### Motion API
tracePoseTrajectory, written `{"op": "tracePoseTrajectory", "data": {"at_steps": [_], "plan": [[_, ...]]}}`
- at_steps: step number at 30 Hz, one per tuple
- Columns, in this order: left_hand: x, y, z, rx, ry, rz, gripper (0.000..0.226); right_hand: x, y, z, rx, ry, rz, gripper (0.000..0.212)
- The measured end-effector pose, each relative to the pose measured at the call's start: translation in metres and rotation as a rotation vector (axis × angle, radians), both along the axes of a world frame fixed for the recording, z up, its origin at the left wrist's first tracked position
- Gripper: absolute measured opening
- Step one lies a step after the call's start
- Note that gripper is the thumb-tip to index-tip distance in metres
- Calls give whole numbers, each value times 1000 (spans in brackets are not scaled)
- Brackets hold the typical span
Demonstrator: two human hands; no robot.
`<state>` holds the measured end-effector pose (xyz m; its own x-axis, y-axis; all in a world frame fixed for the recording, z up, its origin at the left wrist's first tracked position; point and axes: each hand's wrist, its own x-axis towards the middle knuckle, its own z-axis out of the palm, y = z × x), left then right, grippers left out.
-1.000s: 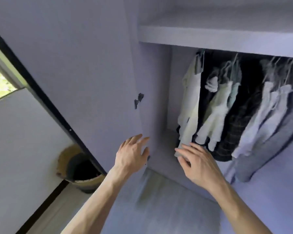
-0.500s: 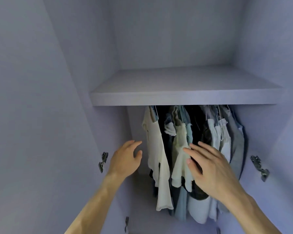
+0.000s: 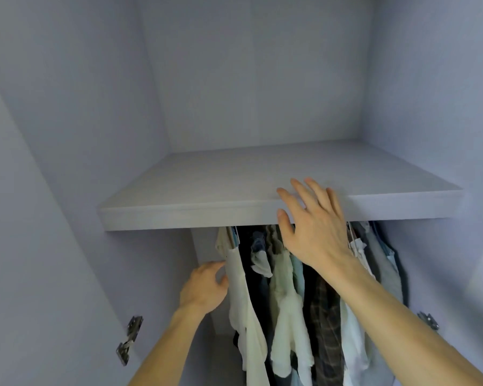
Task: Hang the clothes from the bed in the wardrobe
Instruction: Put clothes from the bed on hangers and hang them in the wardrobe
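Two bare hands are up inside the wardrobe now! Right grip, fingers spread and straight, sits across the front edge of the smooth, matte lilac-grey shelf. Just below it the clothes hang packed tight: a crinkly pale-green top, a dark plaid shirt. Left grip is lower, fingertips against the edge of a long cream garment just to its right. Pinching or merely touching, I can't tell. Metal hinge sits down to its left.
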<state>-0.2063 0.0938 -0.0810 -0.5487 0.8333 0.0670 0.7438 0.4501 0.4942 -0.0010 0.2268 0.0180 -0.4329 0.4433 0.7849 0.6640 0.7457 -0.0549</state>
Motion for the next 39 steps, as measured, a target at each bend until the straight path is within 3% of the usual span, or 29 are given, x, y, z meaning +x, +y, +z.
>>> {"op": "tracePoseTrajectory", "data": {"at_steps": [5, 10, 18, 22, 26, 31, 39], "plan": [[-10, 43, -23, 0, -140, 60, 49, -27, 40, -15, 139, 118, -5, 37], [-6, 87, -44, 150, -353, 205, 56, -47, 58, -35, 333, 259, -107, 35], [-1, 115, -57, 246, -459, 336, 35, -54, 72, -43, 420, 320, -123, 32], [-1, 113, -56, 339, -456, 436, 24, -54, 74, -45, 418, 328, -117, 32], [-8, 108, -48, 371, -464, 428, 33, -55, 74, -46, 409, 323, -112, 32], [-10, 99, -45, 501, -307, 478, 39, -56, 72, -46, 409, 318, -113, 32], [-2, 97, -33, 655, -300, 484, 42, -51, 68, -43, 367, 298, -97, 30]]}}
